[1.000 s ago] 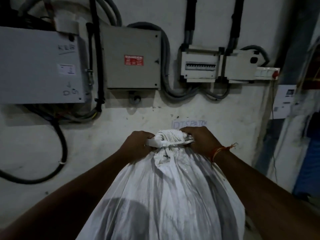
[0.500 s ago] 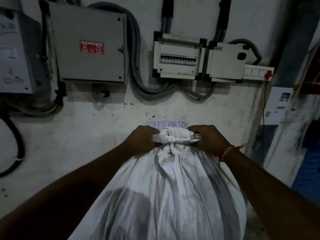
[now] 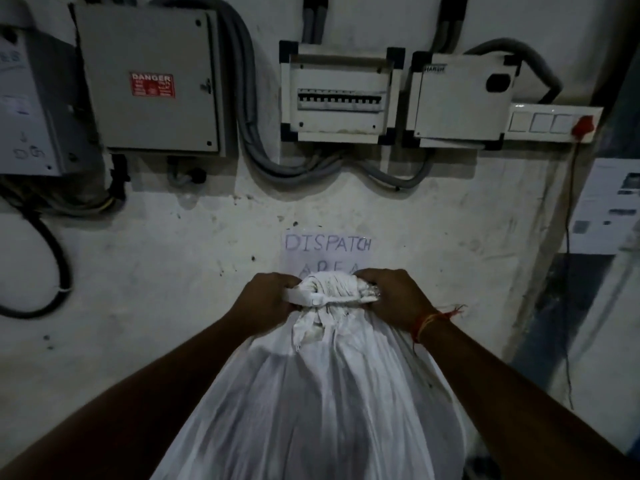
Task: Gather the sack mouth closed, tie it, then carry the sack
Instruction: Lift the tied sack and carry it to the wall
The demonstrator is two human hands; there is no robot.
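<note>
With the sack (image 3: 322,403) tied, your left hand (image 3: 266,299) and right hand (image 3: 391,299) clench its neck below the dispatch sign (image 3: 327,252); carrying comes next, likely needing a firm lift.

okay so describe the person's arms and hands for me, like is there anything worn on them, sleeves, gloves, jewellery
Both forearms are bare as far as the frame shows: no sleeves in view, no gloves. The left hand wears nothing visible, no ring or watch. The right hand is also bare, but its wrist carries a thin red and orange thread band, wound around several times, with loose frayed ends sticking out.
</note>
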